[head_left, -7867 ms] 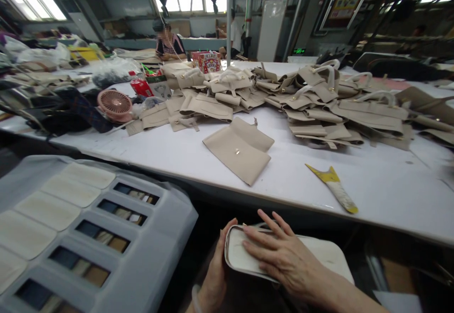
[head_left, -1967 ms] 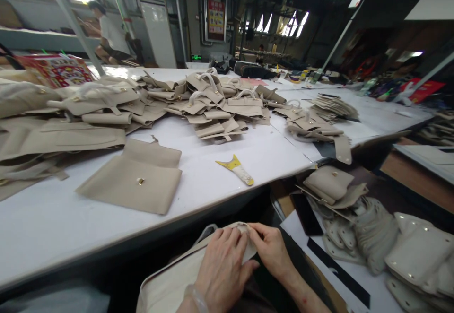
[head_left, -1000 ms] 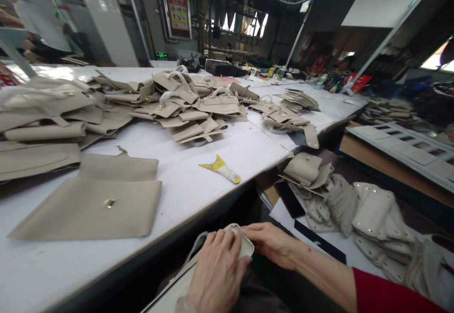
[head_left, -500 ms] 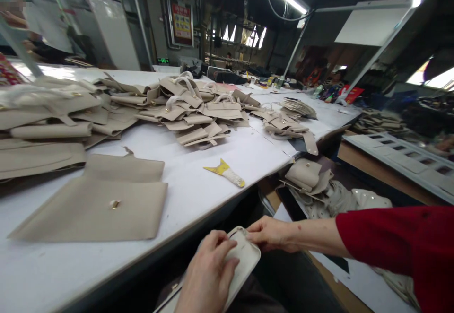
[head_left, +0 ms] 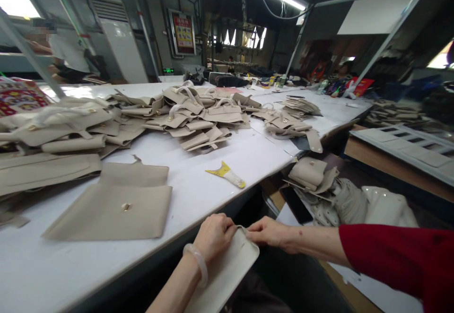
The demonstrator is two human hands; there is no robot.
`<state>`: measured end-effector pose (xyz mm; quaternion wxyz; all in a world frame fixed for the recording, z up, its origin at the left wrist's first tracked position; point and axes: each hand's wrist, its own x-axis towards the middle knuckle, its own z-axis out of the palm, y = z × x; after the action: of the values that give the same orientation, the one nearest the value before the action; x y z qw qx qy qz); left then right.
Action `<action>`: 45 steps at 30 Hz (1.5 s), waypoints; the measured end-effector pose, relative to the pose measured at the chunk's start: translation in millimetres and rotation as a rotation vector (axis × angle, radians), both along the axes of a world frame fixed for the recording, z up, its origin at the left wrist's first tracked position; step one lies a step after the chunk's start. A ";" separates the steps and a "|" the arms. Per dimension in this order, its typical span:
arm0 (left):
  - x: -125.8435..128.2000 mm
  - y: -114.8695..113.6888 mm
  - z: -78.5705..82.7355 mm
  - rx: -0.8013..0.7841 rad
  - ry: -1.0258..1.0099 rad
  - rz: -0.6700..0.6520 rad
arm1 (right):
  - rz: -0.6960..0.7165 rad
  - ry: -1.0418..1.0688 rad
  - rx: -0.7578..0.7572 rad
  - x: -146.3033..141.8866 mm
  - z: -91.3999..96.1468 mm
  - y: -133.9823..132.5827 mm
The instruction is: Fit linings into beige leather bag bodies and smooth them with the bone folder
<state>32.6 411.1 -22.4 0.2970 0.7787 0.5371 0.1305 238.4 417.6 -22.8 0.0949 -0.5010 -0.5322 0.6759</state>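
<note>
A flat cream leather piece with rounded corners [head_left: 227, 268] is held low in front of me, off the table's front edge. My left hand [head_left: 215, 235], a pale bangle on its wrist, grips the piece's upper left edge with curled fingers. At its upper right corner, my right hand [head_left: 267, 232] pinches the rim between thumb and fingers. The two hands are close together along the top end. On the table to the left lies a beige bag panel [head_left: 117, 213] with a small gold clasp. A yellow and white pointed tool [head_left: 227, 174] rests near the edge.
Heaps of beige bag pieces [head_left: 202, 114] cover the white table's [head_left: 248, 154] far side. To my right are more cream pieces [head_left: 349, 202], a dark phone-like slab [head_left: 296, 204] and a slotted rack [head_left: 407, 147]. Another person [head_left: 67, 50] is at the far left.
My left hand has moved up along the cream piece to its top edge, its fingers now curled there. My right hand keeps its pinch. The view has shifted slightly.
</note>
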 end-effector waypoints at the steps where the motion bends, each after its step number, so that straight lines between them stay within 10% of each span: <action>1: 1.0 0.0 -0.8 0.009 0.013 -0.002 | 0.002 -0.002 0.001 0.2 -0.3 1.1; 23: -16.0 -20.8 19.3 0.032 0.227 0.032 | 0.037 -0.008 0.011 3.3 -6.4 2.7; 34: -14.3 1.2 11.2 0.098 0.359 -0.310 | 0.041 -0.044 0.052 4.5 -14.3 3.7; 45: -62.8 -30.5 22.2 -0.085 0.138 -0.091 | 0.050 -0.043 0.087 6.5 -15.0 1.3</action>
<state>-30.2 380.6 -0.3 0.2976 0.7961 0.5254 0.0400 244.9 418.8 -37.8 0.0882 -0.4973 -0.5753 0.6433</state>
